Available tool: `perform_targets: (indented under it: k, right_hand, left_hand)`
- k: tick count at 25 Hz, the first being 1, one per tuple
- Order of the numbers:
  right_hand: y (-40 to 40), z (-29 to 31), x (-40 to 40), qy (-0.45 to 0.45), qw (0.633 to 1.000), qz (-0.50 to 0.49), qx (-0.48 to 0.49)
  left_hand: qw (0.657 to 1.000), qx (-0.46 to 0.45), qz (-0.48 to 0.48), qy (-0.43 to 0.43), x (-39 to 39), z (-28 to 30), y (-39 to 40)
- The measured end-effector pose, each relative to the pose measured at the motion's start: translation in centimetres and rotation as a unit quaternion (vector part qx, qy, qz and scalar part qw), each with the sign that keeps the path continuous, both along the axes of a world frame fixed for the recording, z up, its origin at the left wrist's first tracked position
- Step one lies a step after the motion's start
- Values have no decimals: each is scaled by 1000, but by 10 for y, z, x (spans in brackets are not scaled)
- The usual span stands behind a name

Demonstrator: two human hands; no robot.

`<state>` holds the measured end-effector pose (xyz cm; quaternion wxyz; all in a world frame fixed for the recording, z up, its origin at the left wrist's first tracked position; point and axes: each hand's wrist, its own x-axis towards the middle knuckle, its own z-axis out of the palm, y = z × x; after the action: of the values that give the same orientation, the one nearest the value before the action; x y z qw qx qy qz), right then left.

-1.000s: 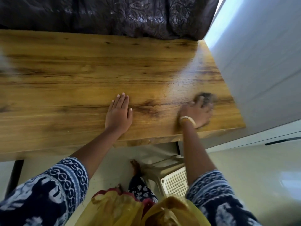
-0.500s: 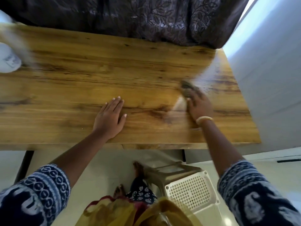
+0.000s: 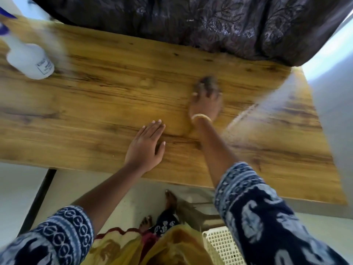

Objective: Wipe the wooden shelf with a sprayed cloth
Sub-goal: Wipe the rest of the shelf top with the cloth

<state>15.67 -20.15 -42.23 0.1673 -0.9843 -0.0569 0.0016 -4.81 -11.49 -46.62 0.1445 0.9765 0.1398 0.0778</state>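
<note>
The wooden shelf (image 3: 107,104) is seen from above as a broad plank with dark grain, spanning the frame from the left edge to the lower right. A dark cloth (image 3: 208,81) is located on the shelf surface right of centre, toward the far side. The cloth is mostly covered by the right hand (image 3: 206,103), and only a blurred dark patch is visible beyond the fingertips. The right hand is pressed down on the cloth with its fingers laid over it; whether the fingers are curled into the fabric cannot be told because of motion blur. A gold bangle (image 3: 201,117) is worn at the right wrist.

The left hand (image 3: 146,148) is laid flat on the shelf near the front edge, just left of the right forearm. Its fingers are straight and held close together, with the thumb set slightly apart, and nothing is held.

A pale streak (image 3: 254,109) is visible on the shelf to the right of the right hand. A white spray bottle (image 3: 31,58) is positioned on the shelf at the far left, well apart from both hands. A dark patterned fabric (image 3: 191,22) hangs along the far edge of the shelf. Below the near edge, a white perforated stool (image 3: 222,245) is seen on the floor.
</note>
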Motion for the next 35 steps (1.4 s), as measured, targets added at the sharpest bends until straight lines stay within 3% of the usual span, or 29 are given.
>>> perform_targets:
  k: [2,3,4,6,8,10,12,15,19,21,24,27,29,31,35]
  right_hand:
    - [43,-6,-24,-5,969,243,-35]
    - [61,-16,-37,-5,930,363,-60]
    - [65,-16,-43,15,900,432,-55]
    - [36,-17,-23,-15,885,463,-43]
    - [-23,-24,4,-51,927,372,-9]
    - [-93,-32,27,-47,979,198,7]
    - [-164,-33,34,-60,997,36,25]
    - [-230,-30,8,-28,988,-151,-10]
    - [-208,-33,-23,28,948,-316,-13]
    - [-158,-29,-30,50,965,-257,-13]
    - [-59,-23,-56,37,998,-49,3]
    - [-2,-25,-92,35,988,153,-10]
    - [-18,-26,-84,21,977,212,-15]
    - [-64,-26,-66,10,985,173,-21]
    - [-164,-23,-67,10,998,-66,1]
  left_hand:
    - [1000,-2,-3,-1,0,-1,2]
    - [1000,0,-3,3,0,-2,2]
    - [1000,2,-2,5,0,-1,2]
    - [1000,-3,-6,-3,-1,-1,2]
    - [1000,-15,-11,-9,-2,-1,3]
    - [1000,-22,-5,-11,-2,-2,3]
    - [1000,-24,-1,-13,0,-3,3]
    - [1000,-23,2,-17,0,-3,2]
    - [1000,-18,5,-21,1,-3,2]
    - [1000,-17,5,-15,0,-3,2]
    - [1000,-11,-3,-22,2,0,2]
    - [1000,-6,0,-15,-4,0,1]
    - [1000,12,8,-14,-11,3,9]
    - [999,26,12,-22,-27,7,28]
    - [998,28,40,-38,-69,11,79]
